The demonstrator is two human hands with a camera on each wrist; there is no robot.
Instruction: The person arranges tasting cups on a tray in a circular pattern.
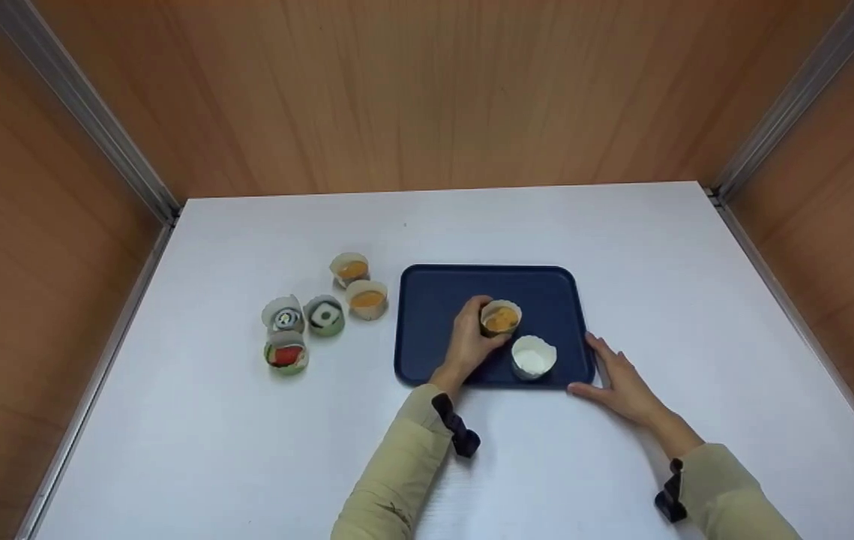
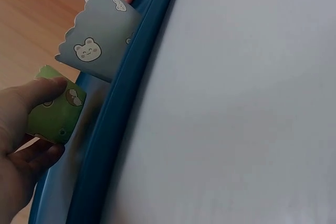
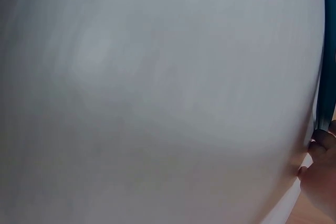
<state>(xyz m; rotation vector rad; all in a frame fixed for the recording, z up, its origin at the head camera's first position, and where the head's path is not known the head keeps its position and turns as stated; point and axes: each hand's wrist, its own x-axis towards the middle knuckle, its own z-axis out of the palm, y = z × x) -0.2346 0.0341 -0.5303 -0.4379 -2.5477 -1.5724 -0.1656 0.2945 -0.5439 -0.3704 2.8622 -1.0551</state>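
My left hand pinches a green paper baking cup with a yellow-orange filling, over the dark blue tray. In the left wrist view the thumb and fingers hold this green cup from two sides; whether its base touches the tray cannot be seen. Just in front and to the right stands a pale blue-grey paper cup, white inside and printed with bears on its wall. At the tray's front right corner, my right hand touches the rim, fingers extended along the side and thumb at the front edge.
Left of the tray, two cups with orange filling stand close together on the white table. Farther left are a cup with a white square piece, one with a dark ringed piece and one with red. Wooden panels enclose the table.
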